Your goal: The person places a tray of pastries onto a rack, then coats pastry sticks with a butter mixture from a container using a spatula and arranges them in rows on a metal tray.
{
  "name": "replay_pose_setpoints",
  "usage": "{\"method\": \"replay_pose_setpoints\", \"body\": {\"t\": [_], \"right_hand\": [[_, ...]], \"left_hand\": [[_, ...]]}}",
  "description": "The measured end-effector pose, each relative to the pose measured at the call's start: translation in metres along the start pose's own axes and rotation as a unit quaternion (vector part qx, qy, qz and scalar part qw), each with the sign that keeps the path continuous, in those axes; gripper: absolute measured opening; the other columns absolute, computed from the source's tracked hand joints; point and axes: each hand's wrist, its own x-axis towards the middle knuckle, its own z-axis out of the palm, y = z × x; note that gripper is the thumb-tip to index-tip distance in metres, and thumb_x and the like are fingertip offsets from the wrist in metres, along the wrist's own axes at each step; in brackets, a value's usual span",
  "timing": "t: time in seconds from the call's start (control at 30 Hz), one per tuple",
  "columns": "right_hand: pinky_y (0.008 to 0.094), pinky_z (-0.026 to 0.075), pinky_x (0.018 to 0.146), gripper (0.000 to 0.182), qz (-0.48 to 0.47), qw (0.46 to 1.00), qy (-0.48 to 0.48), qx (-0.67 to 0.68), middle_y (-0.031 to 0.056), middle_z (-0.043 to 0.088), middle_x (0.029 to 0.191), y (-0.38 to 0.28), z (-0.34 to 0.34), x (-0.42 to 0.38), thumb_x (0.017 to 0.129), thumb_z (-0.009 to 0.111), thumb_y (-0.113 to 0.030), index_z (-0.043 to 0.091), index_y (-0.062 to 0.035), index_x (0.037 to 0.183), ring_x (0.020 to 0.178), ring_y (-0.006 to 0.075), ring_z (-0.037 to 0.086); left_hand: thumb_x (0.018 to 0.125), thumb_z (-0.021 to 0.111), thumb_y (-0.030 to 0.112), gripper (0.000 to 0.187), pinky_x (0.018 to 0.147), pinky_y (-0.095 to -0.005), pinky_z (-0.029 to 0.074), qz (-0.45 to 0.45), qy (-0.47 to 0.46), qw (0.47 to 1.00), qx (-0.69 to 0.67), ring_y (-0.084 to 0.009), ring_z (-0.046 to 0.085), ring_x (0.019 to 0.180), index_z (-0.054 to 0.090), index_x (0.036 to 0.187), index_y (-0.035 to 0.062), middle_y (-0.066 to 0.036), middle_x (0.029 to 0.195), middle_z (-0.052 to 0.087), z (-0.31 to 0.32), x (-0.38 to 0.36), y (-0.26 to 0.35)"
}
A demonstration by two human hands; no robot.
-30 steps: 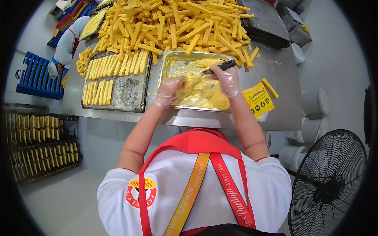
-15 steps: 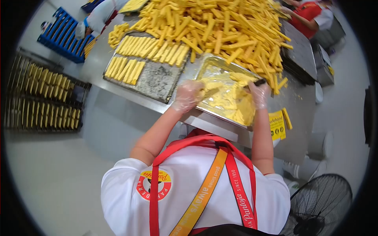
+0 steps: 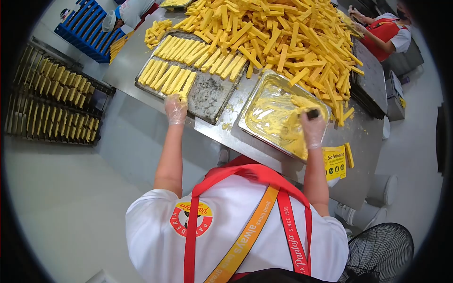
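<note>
My left hand (image 3: 176, 108), in a clear glove, grips the near end of a coated yellow stick (image 3: 189, 85) at the right end of the front row on the dark baking tray (image 3: 206, 101). My gloved right hand (image 3: 313, 126) is closed round the dark handle of a tool (image 3: 312, 114); the tool's far end is hard to make out. That hand is over the right side of a metal pan (image 3: 245, 123) smeared with yellow spread (image 3: 278, 113). A large heap of plain yellow sticks (image 3: 292, 42) lies behind the pan.
A yellow glove packet (image 3: 334, 162) lies right of the pan, beside a loose stick (image 3: 349, 155). Stacked dark trays (image 3: 370, 82) stand at the right. Racks (image 3: 52, 94) and a blue crate (image 3: 85, 35) are at left. Co-workers (image 3: 384, 33) work across the table. A fan (image 3: 380, 250) stands lower right.
My left hand has moved left from the pan's edge to the baking tray, where another coated stick now lies in the front row. My right hand has stayed over the pan with the tool.
</note>
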Motion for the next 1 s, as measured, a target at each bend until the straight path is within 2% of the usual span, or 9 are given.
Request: {"method": "replay_pose_setpoints", "body": {"t": [0.07, 0.17, 0.37, 0.57, 0.67, 0.73, 0.8, 0.87, 1.0], "right_hand": [[0.0284, 0.049, 0.057, 0.020, -0.128, 0.986, -0.073, 0.075, 0.0038, 0.065, 0.074, -0.009, 0.015, -0.021, 0.081, 0.073, -0.016, 0.064, 0.0003, 0.090, 0.062, 0.0119, 0.059], [0.0281, 0.048, 0.056, 0.020, -0.004, 0.964, -0.219, 0.153, 0.0037, 0.065, 0.074, -0.013, 0.006, -0.013, 0.080, 0.074, -0.016, 0.064, -0.0001, 0.086, 0.061, 0.0109, 0.059], [0.0344, 0.050, 0.063, 0.016, -0.068, 0.989, 0.091, -0.097, 0.0127, 0.065, 0.075, 0.024, -0.001, 0.033, 0.080, 0.072, -0.014, 0.064, -0.0011, 0.087, 0.066, 0.0235, 0.063], [0.0314, 0.049, 0.060, 0.018, 0.002, 0.975, -0.202, 0.093, 0.0027, 0.063, 0.072, -0.022, 0.002, 0.001, 0.077, 0.073, -0.015, 0.063, -0.0007, 0.084, 0.064, 0.0137, 0.059], [0.0342, 0.050, 0.057, 0.018, 0.050, 0.998, -0.006, -0.030, 0.0105, 0.064, 0.069, 0.018, -0.012, 0.044, 0.080, 0.069, -0.018, 0.064, -0.0023, 0.085, 0.057, 0.0225, 0.058], [0.0342, 0.050, 0.061, 0.019, -0.177, 0.953, 0.148, -0.197, 0.0128, 0.065, 0.074, 0.010, -0.009, 0.037, 0.081, 0.070, -0.019, 0.063, -0.0018, 0.085, 0.066, 0.0217, 0.065], [0.0416, 0.049, 0.067, 0.016, -0.220, 0.971, 0.006, -0.095, 0.0184, 0.063, 0.077, -0.009, -0.008, 0.009, 0.079, 0.067, -0.017, 0.063, -0.0031, 0.087, 0.073, 0.0382, 0.059], [0.0360, 0.049, 0.064, 0.020, -0.117, 0.961, -0.250, 0.007, 0.0132, 0.062, 0.072, -0.019, -0.019, 0.000, 0.078, 0.070, -0.019, 0.062, -0.0031, 0.086, 0.066, 0.0246, 0.060], [0.0335, 0.048, 0.058, 0.026, 0.003, 0.997, -0.028, -0.065, 0.0089, 0.063, 0.069, 0.024, -0.028, 0.041, 0.076, 0.077, -0.022, 0.066, -0.0028, 0.089, 0.059, 0.0160, 0.057]], "left_hand": [[0.076, 0.070, 0.017, 0.028, 0.080, -0.0468, 0.048, -0.042, -0.015, 0.999, 0.017, -0.0385, 0.058, 0.092, 0.060, 0.097, 0.0028, -0.018, 0.088, 0.060, -0.016, 0.001, 0.016], [0.076, 0.071, 0.016, 0.038, 0.083, -0.0463, 0.048, 0.000, 0.004, 1.000, 0.020, -0.0389, 0.057, 0.096, 0.055, 0.108, 0.0028, -0.020, 0.098, 0.058, -0.039, 0.028, 0.048], [0.076, 0.069, 0.010, 0.044, 0.087, -0.0464, 0.047, 0.136, 0.004, 0.983, -0.122, -0.0370, 0.056, 0.100, 0.055, 0.117, 0.0044, -0.018, 0.109, 0.060, 0.025, 0.105, 0.098], [0.073, 0.060, 0.000, 0.037, 0.085, -0.0460, 0.049, 0.335, -0.006, 0.935, -0.114, -0.0358, 0.061, 0.094, 0.063, 0.109, 0.0086, -0.016, 0.098, 0.065, 0.111, 0.171, 0.126], [0.073, 0.057, -0.004, 0.035, 0.080, -0.0439, 0.052, 0.335, -0.136, 0.932, 0.006, -0.0346, 0.064, 0.085, 0.066, 0.103, 0.0103, -0.014, 0.090, 0.067, 0.133, 0.193, 0.128], [0.076, 0.063, 0.001, 0.027, 0.074, -0.0419, 0.053, 0.336, -0.066, 0.938, -0.056, -0.0327, 0.065, 0.079, 0.068, 0.101, 0.0115, -0.013, 0.089, 0.069, 0.123, 0.203, 0.132], [0.078, 0.066, 0.004, 0.024, 0.074, -0.0423, 0.053, 0.322, 0.020, 0.933, -0.159, -0.0331, 0.065, 0.079, 0.068, 0.101, 0.0117, -0.014, 0.091, 0.069, 0.100, 0.211, 0.143], [0.080, 0.069, 0.008, 0.020, 0.068, -0.0390, 0.053, 0.317, 0.092, 0.928, -0.172, -0.0285, 0.065, 0.074, 0.069, 0.100, 0.0100, -0.012, 0.090, 0.070, 0.065, 0.215, 0.161], [0.084, 0.068, 0.007, 0.015, 0.058, -0.0292, 0.053, 0.123, -0.061, 0.907, -0.397, -0.0169, 0.062, 0.065, 0.069, 0.099, 0.0054, -0.008, 0.084, 0.069, -0.007, 0.174, 0.208]]}}
